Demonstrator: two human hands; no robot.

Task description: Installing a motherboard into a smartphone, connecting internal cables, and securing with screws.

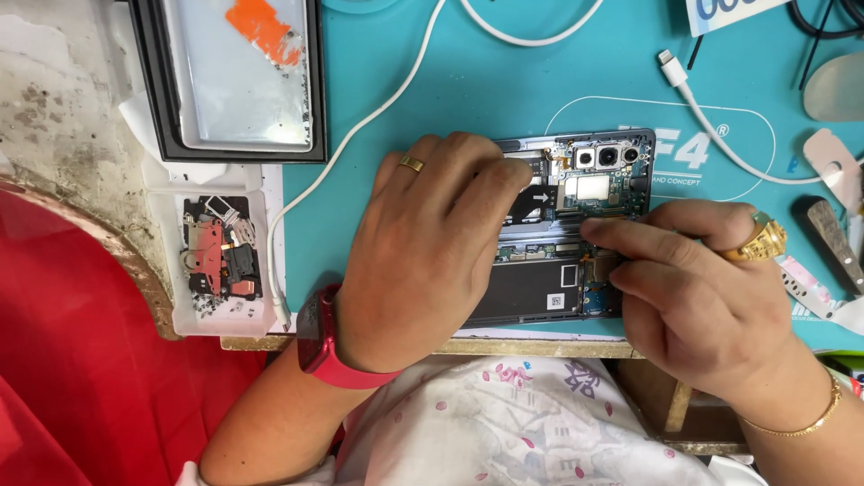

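Fingertips of our right hand [693, 279] pinch closed over phone [576, 229] mid-board, held item too small to tell. Our left hand [423, 252] presses flat on phone's left half, gripping nothing. Phone lies opened on mat [504, 81], long axis left-right, right hand nearer boards. Tray [220, 265] left.

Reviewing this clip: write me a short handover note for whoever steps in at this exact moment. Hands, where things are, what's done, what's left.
Left hand: lies flat over the opened phone, fingers pressing its upper left part and steadying it on the teal mat.
Right hand: fingers pinched at the phone's right edge near the circuit board; whether they grip a small part cannot be told.
Where things are: removed parts and screws lie in the white tray to the left. A white cable runs across the mat.
Done: back cover is off, internals exposed.
Left: work at the right edge is not finished; the phone is not yet closed.
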